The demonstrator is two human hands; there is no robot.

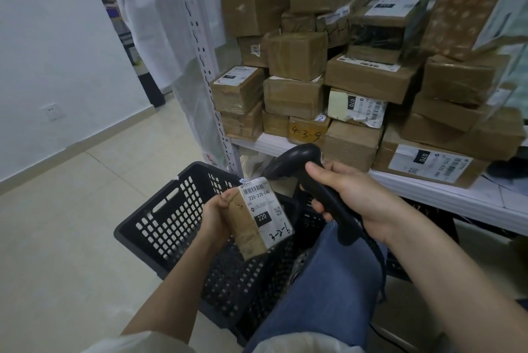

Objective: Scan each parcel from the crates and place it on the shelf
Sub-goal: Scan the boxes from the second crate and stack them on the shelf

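Observation:
My left hand (213, 217) grips a small brown cardboard parcel (258, 217) over the black crate (160, 227), its white label with a barcode and "220" turned up. My right hand (354, 198) holds a black handheld barcode scanner (297, 164) by its handle, with the head just above and right of the parcel, pointing down toward the label. Behind them the white shelf (428, 189) carries a tall heap of taped brown parcels (368, 75).
A perforated white shelf upright (205, 66) stands left of the pile, draped with clear plastic sheeting. My leg in blue jeans (323, 289) lies across the crate's right side. A second dark crate (428, 215) sits under the shelf. Pale tiled floor (71, 238) spreads to the left.

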